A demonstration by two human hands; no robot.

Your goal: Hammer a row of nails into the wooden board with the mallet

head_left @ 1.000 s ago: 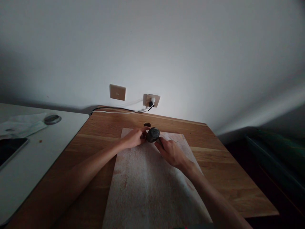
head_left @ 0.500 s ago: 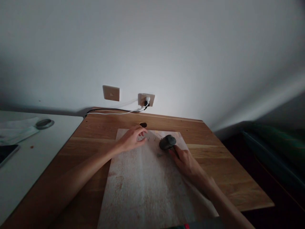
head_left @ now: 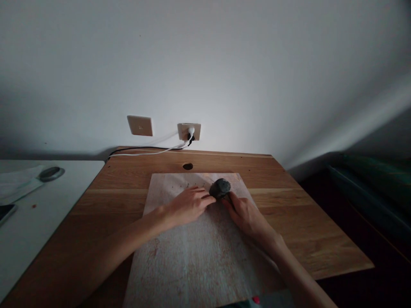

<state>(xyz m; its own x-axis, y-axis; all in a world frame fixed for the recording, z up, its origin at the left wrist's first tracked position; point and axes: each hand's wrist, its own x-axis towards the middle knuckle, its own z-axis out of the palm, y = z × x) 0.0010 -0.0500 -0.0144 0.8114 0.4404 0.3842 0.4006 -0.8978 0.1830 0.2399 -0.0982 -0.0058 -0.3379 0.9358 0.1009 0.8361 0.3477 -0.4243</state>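
A black-headed rubber mallet (head_left: 220,188) is held over the far part of a pale, worn-looking board (head_left: 180,256). My right hand (head_left: 245,212) wraps round its handle, just below the head. My left hand (head_left: 191,205) reaches over the board from the left, fingers bent and tips close together beside the mallet head. Whatever lies between those fingertips is too small or hidden to make out. Behind the left hand, a row of small nails (head_left: 203,185) stands along the board's far end, with tiny dark dots to their left.
Under the board is a wooden table (head_left: 321,239) with a dark round hole (head_left: 188,166). Cables (head_left: 144,150) run to a wall socket (head_left: 189,131). At left, a white table (head_left: 38,231) carries a roll of tape (head_left: 50,173) and a dark device (head_left: 5,212).
My left hand has moved right and nearer to me, from beside the nails to beside the mallet head. The mallet stays in my right hand; the view has shifted slightly.
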